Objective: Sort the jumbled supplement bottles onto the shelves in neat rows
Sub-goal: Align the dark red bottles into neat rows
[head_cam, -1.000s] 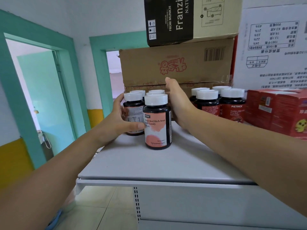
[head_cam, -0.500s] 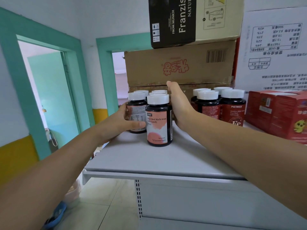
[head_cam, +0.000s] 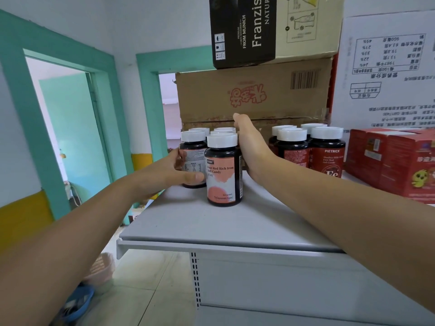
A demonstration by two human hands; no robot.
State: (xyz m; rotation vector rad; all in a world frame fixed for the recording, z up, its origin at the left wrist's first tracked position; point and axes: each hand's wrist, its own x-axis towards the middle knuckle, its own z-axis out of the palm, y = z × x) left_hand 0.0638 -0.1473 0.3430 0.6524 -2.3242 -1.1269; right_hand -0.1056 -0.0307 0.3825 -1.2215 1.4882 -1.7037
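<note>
**Squaring up the pink-label cluster on the top shelf**

The pink-label bottles stand at the back left of the shelf (head_cam: 211,222), just in front of the brown box (head_cam: 251,97). The red-label bottles (head_cam: 326,154) sit apart to the right.

The left grip (head_cam: 169,175) wraps the left bottle (head_cam: 193,158), thumb across its front. The right grip (head_cam: 251,149) is flat with straight fingers, pressed edge-on against the cluster's right side and holding nothing.

To do it well:
- Squeeze both sides evenly and low on the bodies, not at the caps, so nothing tips.
- Ease the front bottle (head_cam: 223,170) back into line; it sticks out ahead.
- Keep labels facing forward; the left bottle shows its back panel.

Hard to see:
- The rear bottles show caps only, so the count is unclear.
- The left fingertips are hidden behind the bottle.
- Right-palm contact is blocked by the front bottle.
- The red cartons (head_cam: 395,161) are cut off at the right edge.
</note>
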